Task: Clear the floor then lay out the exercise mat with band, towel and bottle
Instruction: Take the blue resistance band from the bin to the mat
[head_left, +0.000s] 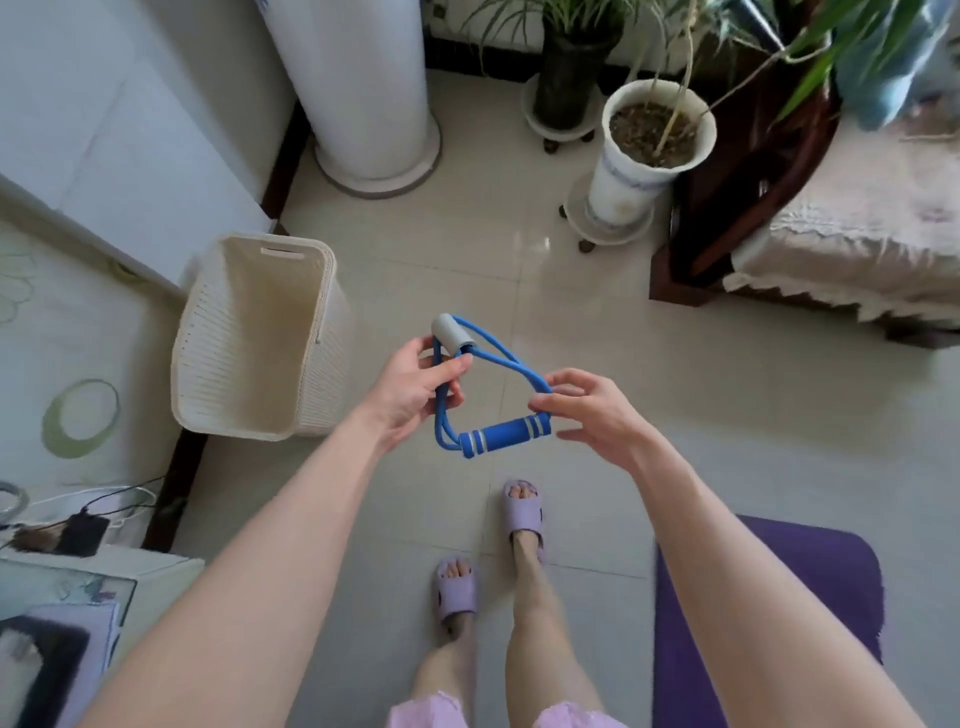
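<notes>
The blue band (506, 436) is held in the air over the middle of the tiled floor (649, 374), its tubes forming a loop between a grey sleeve (451, 330) at the top and a blue foam handle at the bottom. The left hand (415, 387) grips the tubes just under the grey sleeve, fingers curled round them and thumb laid across the front. The right hand (587, 410) pinches the tube between thumb and forefinger just above the handle's right end, the remaining fingers loosely spread. Both bare forearms reach forward, wrists bent inward toward each other. Below, two feet in lilac slippers (522, 512) stand on the tiles, and a purple mat (841, 582) lies at the floor's near right. A white woven basket (249, 338) stands at the floor's left edge; potted plants (639, 171) line the far edge.
</notes>
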